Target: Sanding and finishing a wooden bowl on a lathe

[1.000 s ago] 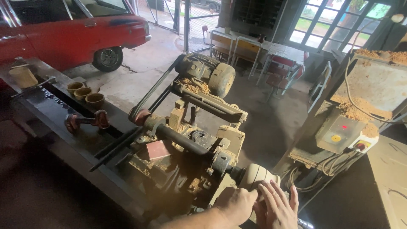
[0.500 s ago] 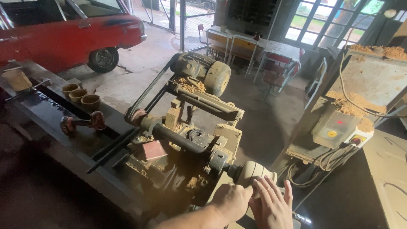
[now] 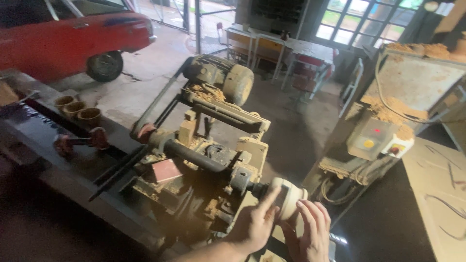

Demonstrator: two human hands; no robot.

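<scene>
The pale rounded wooden piece (image 3: pixel 290 196) is sitting at the lower middle of the frame, mounted on the end of the lathe spindle (image 3: pixel 242 180). You are cupping it from both sides: your left hand (image 3: pixel 255 225) is pressing its fingers up against the near face of the piece, and your right hand (image 3: pixel 310 233) is resting flat beside it with fingers spread and touching its lower right edge. Neither hand is closing fully around it; the palms are staying open against the wood.

Just left of the piece, the dusty lathe (image 3: pixel 204 165) is filling the centre of the frame, with a dark shaft running up to the left and a belt leading to the round motor (image 3: pixel 225 80) above it, where wood shavings are lying. Farther left, three small wooden cups (image 3: pixel 77 109) are standing in a row on the dark bench (image 3: pixel 43 145), near a red two-ended handle (image 3: pixel 80 140). At the right, a grey switch box (image 3: pixel 381 140) with coloured buttons is carrying a heap of sawdust. A red car (image 3: pixel 73 39) is standing in the upper left, and tables and chairs (image 3: pixel 272 46) are showing along the top by the windows.
</scene>
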